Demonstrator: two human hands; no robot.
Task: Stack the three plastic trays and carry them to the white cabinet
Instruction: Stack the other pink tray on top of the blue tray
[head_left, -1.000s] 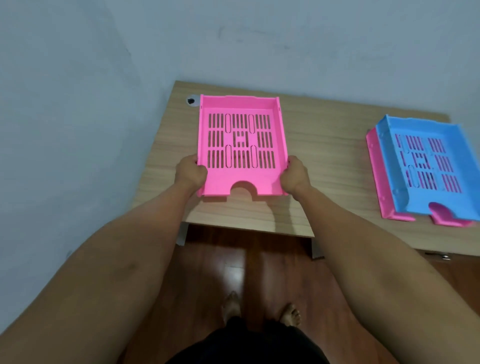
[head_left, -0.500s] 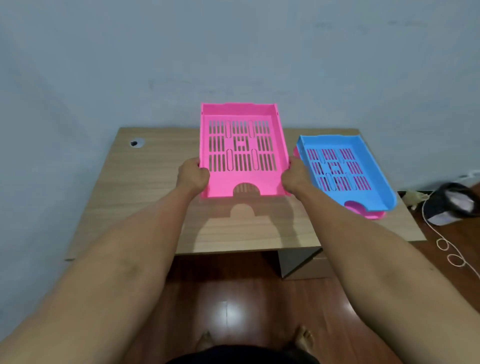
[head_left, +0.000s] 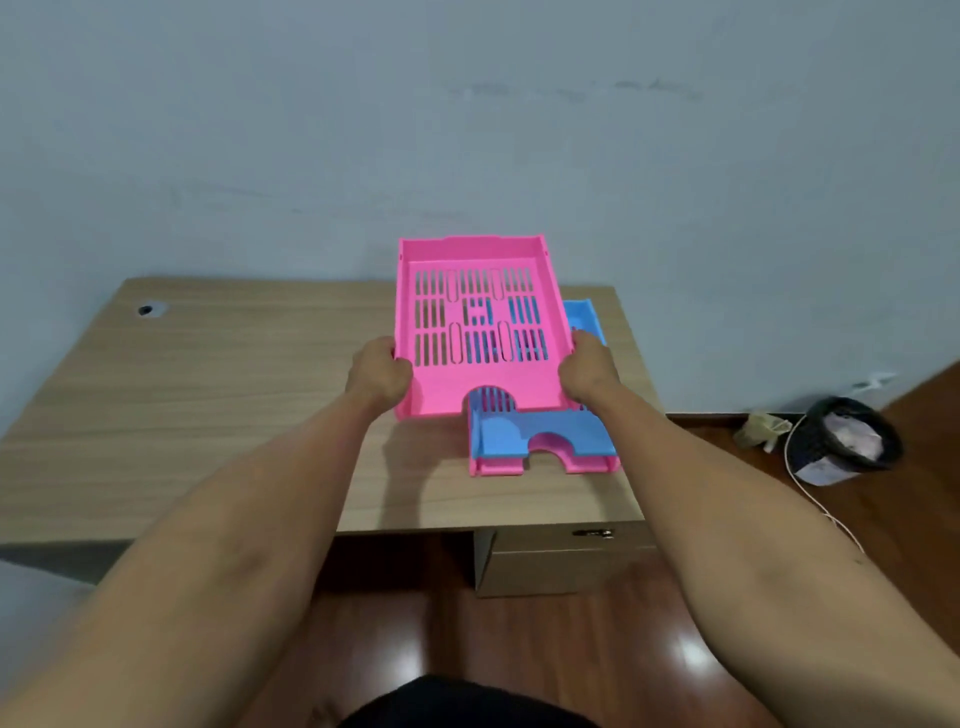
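Note:
A slotted pink plastic tray (head_left: 475, 382) hangs in the air over the right part of the wooden desk (head_left: 208, 415). My left hand (head_left: 376, 374) grips its left side wall and my right hand (head_left: 589, 371) grips its right side wall. Below it on the desk lies a blue tray (head_left: 545, 434) nested in a second pink tray (head_left: 498, 466). The held tray covers most of the blue one; only the blue tray's near end and far right corner show. The white cabinet is out of view.
The desk stands against a grey-blue wall, with a cable hole (head_left: 147, 310) at its far left and a drawer unit (head_left: 566, 558) underneath on the right. On the wooden floor to the right sit a dark waste bin (head_left: 847, 439) and a white cord (head_left: 826, 512).
Both hands have carried the pink tray rightward, from beside the blue tray to over it. The view has shifted right along the desk.

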